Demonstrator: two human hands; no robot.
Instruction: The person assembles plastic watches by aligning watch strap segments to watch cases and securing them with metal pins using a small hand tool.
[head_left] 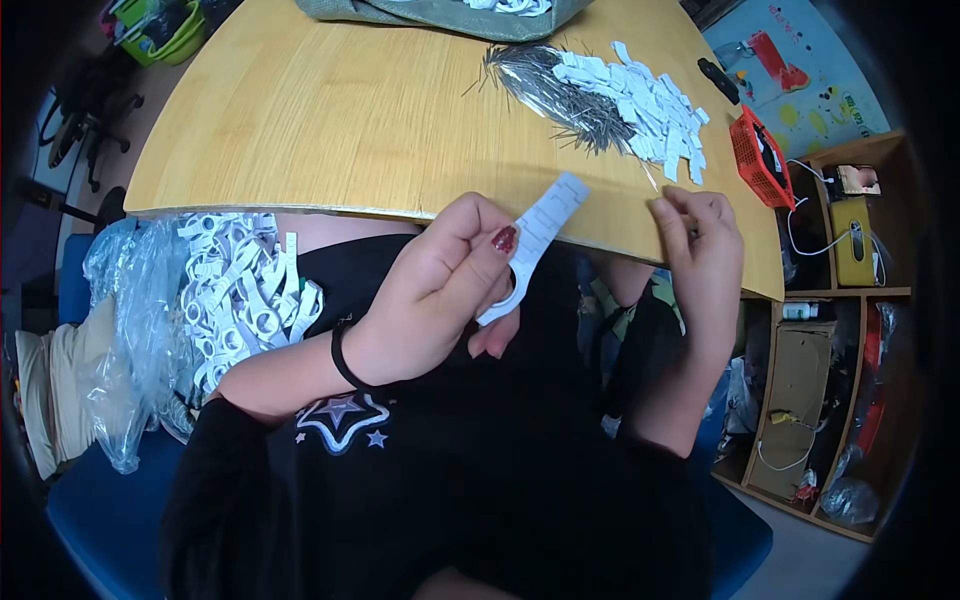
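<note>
My left hand (450, 270) is closed around a white loop-ended strip (545, 225) with thin printed marks across it. The strip's flat end points up and right, and its curved loop shows below my fingers. At the table's front edge, my right hand (702, 232) has its thumb and forefinger brought together. A thin light line (648, 176) runs to those fingertips; I cannot make out what they pinch. Just beyond lie a heap of thin dark wire-like pieces (560, 92) and a pile of flat white strips (655, 108).
Many white loop-ended strips (245, 290) lie heaped at my left, beside clear plastic bags (135, 330). A grey-green sack (450, 28) stands at the table's (330, 120) far side. An orange-red basket (757, 165) and a black object (718, 80) sit at right, near wooden shelves (840, 310).
</note>
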